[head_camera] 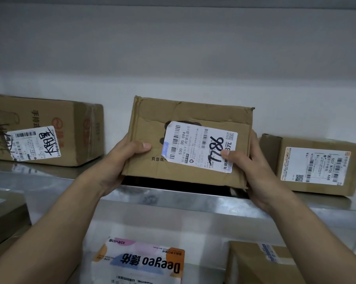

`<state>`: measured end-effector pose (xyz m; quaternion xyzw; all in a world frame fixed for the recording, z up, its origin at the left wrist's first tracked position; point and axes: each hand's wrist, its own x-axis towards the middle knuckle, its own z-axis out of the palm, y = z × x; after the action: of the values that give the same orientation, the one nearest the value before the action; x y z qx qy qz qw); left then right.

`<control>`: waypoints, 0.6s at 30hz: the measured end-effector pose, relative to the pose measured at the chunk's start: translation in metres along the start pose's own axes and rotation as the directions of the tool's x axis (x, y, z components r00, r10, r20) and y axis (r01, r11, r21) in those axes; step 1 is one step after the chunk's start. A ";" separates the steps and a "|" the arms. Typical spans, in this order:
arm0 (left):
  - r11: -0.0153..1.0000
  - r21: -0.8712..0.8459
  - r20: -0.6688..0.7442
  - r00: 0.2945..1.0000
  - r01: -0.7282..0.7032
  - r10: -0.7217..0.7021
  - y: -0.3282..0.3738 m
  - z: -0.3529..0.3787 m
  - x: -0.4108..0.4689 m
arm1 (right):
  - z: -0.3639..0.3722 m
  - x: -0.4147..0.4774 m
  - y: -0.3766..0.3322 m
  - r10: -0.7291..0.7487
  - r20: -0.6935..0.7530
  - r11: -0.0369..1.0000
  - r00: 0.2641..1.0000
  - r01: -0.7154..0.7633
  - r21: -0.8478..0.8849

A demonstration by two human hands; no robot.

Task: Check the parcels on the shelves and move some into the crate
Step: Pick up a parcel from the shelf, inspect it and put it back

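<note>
A brown cardboard parcel (152,124) with a white shipping label marked "7786" is tilted toward me, raised above the steel upper shelf (173,198). My left hand (119,160) grips its left edge with the thumb on the front face. My right hand (253,167) grips its right edge, thumb pressing on the label. No crate shows in this view.
A larger labelled carton (43,130) rests on the same shelf at left, and a smaller labelled box (318,167) at right. On the shelf below lie a white "Deeyeo" pack (140,261) and a brown box (261,263). A white wall stands behind.
</note>
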<state>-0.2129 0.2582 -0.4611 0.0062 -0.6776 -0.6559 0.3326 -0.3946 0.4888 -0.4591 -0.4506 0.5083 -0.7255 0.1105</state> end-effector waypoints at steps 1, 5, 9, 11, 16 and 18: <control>1.000 -0.018 0.004 1.000 0.007 -0.007 0.000 0.001 0.000 | 0.000 0.001 0.000 0.000 0.007 1.000 1.000 0.000 0.004; 0.991 -0.132 -0.090 0.996 0.004 -0.016 0.003 0.000 0.000 | -0.006 0.004 0.000 0.004 0.128 0.997 0.992 0.006 -0.074; 0.977 -0.207 -0.242 0.970 -0.045 -0.007 0.005 -0.005 0.002 | -0.013 -0.001 -0.002 -0.007 0.280 0.971 0.960 0.073 -0.227; 0.973 -0.223 -0.257 0.966 -0.063 0.004 0.005 -0.004 0.002 | -0.013 -0.002 -0.001 -0.053 0.274 0.955 0.960 0.128 -0.267; 0.960 -0.192 -0.150 0.973 -0.203 0.176 0.004 -0.005 -0.004 | -0.003 -0.005 -0.002 -0.088 0.104 0.971 0.991 0.108 -0.214; 0.970 -0.100 -0.101 0.972 -0.221 0.211 0.002 -0.007 -0.003 | 0.002 -0.005 -0.003 -0.091 0.043 0.983 0.995 0.097 -0.159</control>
<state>-0.2064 0.2537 -0.4616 -0.0565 -0.6213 -0.6512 0.4321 -0.3893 0.4915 -0.4592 -0.4943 0.5413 -0.6785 0.0484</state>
